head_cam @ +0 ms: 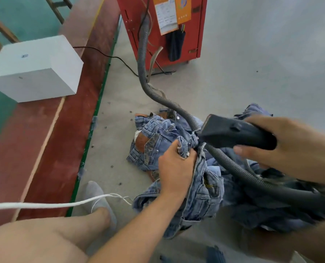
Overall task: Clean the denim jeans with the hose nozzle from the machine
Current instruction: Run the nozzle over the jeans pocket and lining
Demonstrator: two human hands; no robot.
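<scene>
Left hand (pixel 174 168) at centre frame, fingers bunching denim jeans (pixel 201 186) — right hand (pixel 290 147) at right, fingers wrapped round black hose nozzle (pixel 233 132), grey hose (pixel 144 54) running to red machine (pixel 195 35) at top.

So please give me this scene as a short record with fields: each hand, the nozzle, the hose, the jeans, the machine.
left hand: grips a bunched fold of the denim jeans
right hand: holds the black hose nozzle
nozzle position: wide mouth points left, close to the gripped fold; contact cannot be told
hose: grey, ribbed, runs from the nozzle over the floor up to the red machine
more jeans: blue heap on the grey floor
other: white box on the red strip at left
</scene>
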